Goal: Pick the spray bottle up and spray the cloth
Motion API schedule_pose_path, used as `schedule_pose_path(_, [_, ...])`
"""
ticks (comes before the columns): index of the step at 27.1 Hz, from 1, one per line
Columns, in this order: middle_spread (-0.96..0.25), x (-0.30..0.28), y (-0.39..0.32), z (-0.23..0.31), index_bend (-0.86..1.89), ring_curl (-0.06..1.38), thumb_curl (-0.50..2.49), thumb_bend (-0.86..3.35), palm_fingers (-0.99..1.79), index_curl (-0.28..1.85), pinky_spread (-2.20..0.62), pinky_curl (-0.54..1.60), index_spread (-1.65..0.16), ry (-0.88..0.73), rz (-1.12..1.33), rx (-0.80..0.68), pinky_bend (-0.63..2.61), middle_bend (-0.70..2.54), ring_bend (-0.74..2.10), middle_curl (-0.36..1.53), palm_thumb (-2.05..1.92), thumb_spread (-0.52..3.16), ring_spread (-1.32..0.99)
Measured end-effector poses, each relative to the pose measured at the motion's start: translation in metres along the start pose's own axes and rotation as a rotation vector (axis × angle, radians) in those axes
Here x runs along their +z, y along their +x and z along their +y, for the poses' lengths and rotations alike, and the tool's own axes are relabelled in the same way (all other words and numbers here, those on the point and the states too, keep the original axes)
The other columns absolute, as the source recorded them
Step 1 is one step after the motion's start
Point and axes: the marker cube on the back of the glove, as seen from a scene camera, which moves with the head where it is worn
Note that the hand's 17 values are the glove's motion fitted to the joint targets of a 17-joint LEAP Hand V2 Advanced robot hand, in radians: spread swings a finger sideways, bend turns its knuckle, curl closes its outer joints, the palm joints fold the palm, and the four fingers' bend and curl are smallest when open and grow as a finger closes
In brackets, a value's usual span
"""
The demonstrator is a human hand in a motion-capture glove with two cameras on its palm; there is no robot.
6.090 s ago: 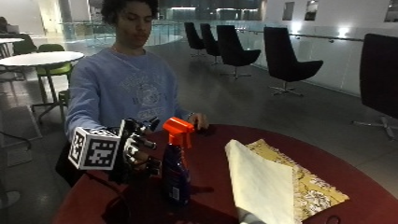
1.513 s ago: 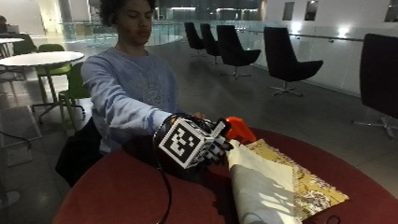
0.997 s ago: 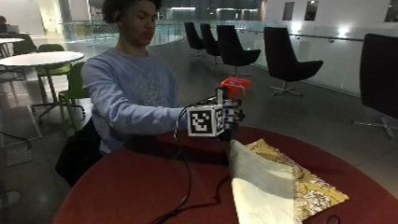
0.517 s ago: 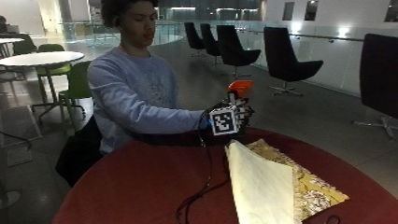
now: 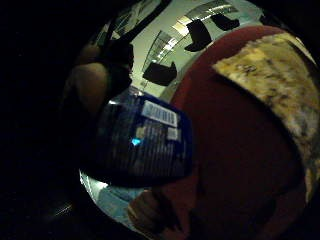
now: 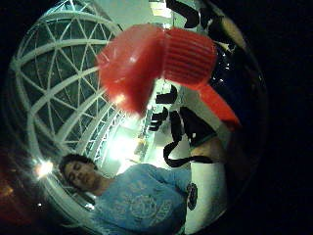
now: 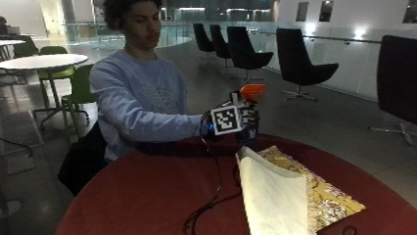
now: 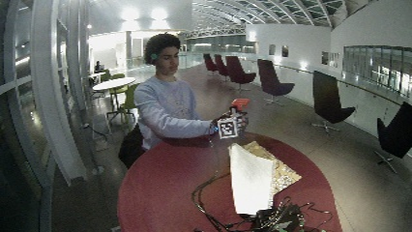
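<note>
My gloved right hand [image 7: 229, 120] grips the spray bottle around its neck and holds it upright in the air, above the far side of the red round table [image 7: 150, 196]. The bottle has an orange spray head [image 7: 253, 90] and a dark blue body [image 7: 247, 133]. In the palm views, the blue body [image 5: 145, 145] and the red-orange spray head [image 6: 156, 63] fill much of the picture. The cloth [image 7: 293, 196] lies on the table just in front of the bottle, yellow patterned with a cream side folded over [image 7: 270, 200]. The cloth [image 5: 270, 85] also shows beyond the bottle.
Cables [image 8: 270, 220] lie piled at the table's near edge, and one cable [image 7: 208, 205] trails from the glove across the table. Dark chairs [image 7: 303, 68] stand on the floor behind. Bare red tabletop lies left of the cloth.
The hand has lifted the bottle off the table's left side and carried it up to the far side behind the cloth. It has barely moved in the last half second.
</note>
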Motion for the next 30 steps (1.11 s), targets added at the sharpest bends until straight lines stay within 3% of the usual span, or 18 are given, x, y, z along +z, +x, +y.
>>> schedule_pose_path(7, [-0.05, -0.090, 0.001, 0.060, 0.07, 0.37, 0.50, -0.03, 0.81, 0.28, 0.17, 0.37, -0.32, 0.082, 0.461, 0.018, 0.24, 0.27, 0.38, 0.46, 0.78, 1.01, -0.03])
schedule_pose_path(18, [-0.04, -0.209, 0.045, 0.201, 0.11, 0.36, 0.47, -0.02, 0.77, 0.26, 0.19, 0.37, -0.34, 0.168, 1.035, 0.201, 0.26, 0.26, 0.35, 0.45, 0.75, 1.06, 0.00])
schedule_pose_path(23, [-0.04, -0.237, 0.057, 0.244, 0.11, 0.36, 0.47, -0.02, 0.78, 0.25, 0.19, 0.36, -0.34, 0.207, 1.085, 0.275, 0.25, 0.26, 0.35, 0.45, 0.75, 1.07, 0.00])
schedule_pose_path(30, [-0.04, -0.257, 0.065, 0.262, 0.12, 0.36, 0.45, -0.02, 0.80, 0.25, 0.20, 0.36, -0.34, 0.223, 1.102, 0.299, 0.23, 0.27, 0.35, 0.44, 0.76, 1.08, 0.00])
